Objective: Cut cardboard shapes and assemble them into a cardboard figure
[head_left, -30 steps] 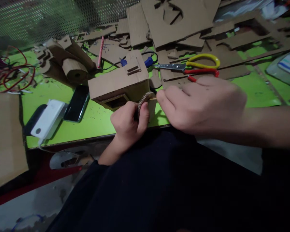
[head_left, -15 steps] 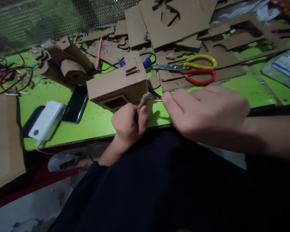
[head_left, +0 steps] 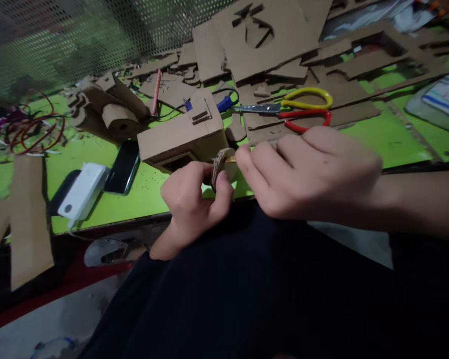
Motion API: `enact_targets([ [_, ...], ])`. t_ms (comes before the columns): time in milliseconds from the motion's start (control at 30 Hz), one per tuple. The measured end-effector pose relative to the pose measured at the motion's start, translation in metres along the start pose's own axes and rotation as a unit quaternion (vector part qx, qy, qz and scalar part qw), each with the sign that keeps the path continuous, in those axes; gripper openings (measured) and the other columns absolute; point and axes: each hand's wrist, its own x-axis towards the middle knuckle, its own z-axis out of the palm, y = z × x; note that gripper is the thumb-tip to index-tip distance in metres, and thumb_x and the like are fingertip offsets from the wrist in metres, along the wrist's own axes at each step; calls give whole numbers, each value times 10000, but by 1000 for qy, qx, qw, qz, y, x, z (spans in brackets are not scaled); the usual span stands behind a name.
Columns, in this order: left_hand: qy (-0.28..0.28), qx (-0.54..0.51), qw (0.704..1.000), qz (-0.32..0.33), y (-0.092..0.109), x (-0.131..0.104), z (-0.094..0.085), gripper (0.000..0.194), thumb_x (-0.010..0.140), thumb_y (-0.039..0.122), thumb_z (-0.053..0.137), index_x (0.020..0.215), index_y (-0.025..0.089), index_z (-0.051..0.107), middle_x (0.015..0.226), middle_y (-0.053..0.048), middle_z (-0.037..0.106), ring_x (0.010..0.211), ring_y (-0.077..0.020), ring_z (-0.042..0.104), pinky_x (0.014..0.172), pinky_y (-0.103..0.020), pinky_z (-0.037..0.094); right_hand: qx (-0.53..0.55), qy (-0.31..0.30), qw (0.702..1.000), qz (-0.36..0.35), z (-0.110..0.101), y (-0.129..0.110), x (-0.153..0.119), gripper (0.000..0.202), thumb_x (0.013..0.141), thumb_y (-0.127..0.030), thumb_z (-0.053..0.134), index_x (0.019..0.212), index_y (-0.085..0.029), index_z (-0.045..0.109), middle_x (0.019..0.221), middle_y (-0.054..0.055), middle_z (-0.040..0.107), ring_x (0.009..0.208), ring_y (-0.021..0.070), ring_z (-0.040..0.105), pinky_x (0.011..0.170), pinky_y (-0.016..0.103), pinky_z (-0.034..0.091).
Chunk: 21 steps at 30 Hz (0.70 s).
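Observation:
Pinched between the thumb and fingers of my left hand [head_left: 194, 199] is a thick, layered piece of cardboard [head_left: 219, 163] with a rounded edge, turned almost edge-on. My right hand [head_left: 307, 174] is closed around a thin, tan rod [head_left: 230, 159], most of it hidden in the fist. The rod's end meets the face of the rounded piece; a small point seems to show on the far side, though blur leaves this unsure. Just behind the hands stands a cardboard box [head_left: 183, 134] with a window cut-out. Red-and-yellow-handled scissors [head_left: 264, 108] lie beyond my right hand.
On the green table [head_left: 86, 219] a phone [head_left: 122, 168] and a white power bank [head_left: 84, 192] lie at left. Cardboard tubes [head_left: 121, 119], red wires [head_left: 41, 129] and cut cardboard sheets [head_left: 269, 30] spread across the back. A plastic bag [head_left: 441, 102] sits at right.
My right hand has moved left, closer to my left hand, and the rod now reaches the rounded cardboard with less of it showing. The camera view has shifted slightly.

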Motion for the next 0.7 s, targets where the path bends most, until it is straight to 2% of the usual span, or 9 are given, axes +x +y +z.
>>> enact_targets([
  [100,2,15,1000,24,1,5,-2,337,1101,334,711,835,242,528,681,33,463,603,-135,370,645,-373,200,15,12,1000,-1,-6,-3,0,397,1231,-227,497,926,-183,747,702,6,527,690,186,363,710,435,251],
  [200,22,24,998,56,-6,3,7,409,1143,332,681,833,257,425,680,42,370,604,-147,290,652,-403,142,-3,16,1000,8,-6,-6,-1,427,1239,-255,496,869,-194,699,693,-6,455,689,184,312,689,428,219],
  [333,44,16,996,80,-11,-3,18,428,1166,326,669,847,265,392,692,46,349,607,-153,278,648,-407,138,-50,22,999,-5,0,-6,-8,415,1233,-237,524,854,-188,687,704,-18,408,689,178,240,664,407,168],
  [467,48,8,994,102,-7,-4,23,447,1182,345,683,855,269,389,694,47,346,623,-163,298,638,-401,153,-144,76,986,-40,6,-5,-22,306,1191,-228,631,913,-176,748,711,-5,474,701,192,324,662,400,196],
  [600,46,12,994,99,-6,-4,25,464,1194,361,674,839,267,391,690,46,362,613,-156,313,639,-407,159,-188,88,977,-45,5,-3,-29,283,1167,-221,690,890,-187,738,699,-7,512,699,192,361,670,413,199],
  [700,53,29,997,55,-14,-9,23,441,1195,353,640,840,263,393,697,44,354,615,-152,300,638,-406,162,-124,70,990,19,-1,2,-32,362,1179,-220,667,817,-207,677,641,-21,468,661,175,261,687,434,163],
])
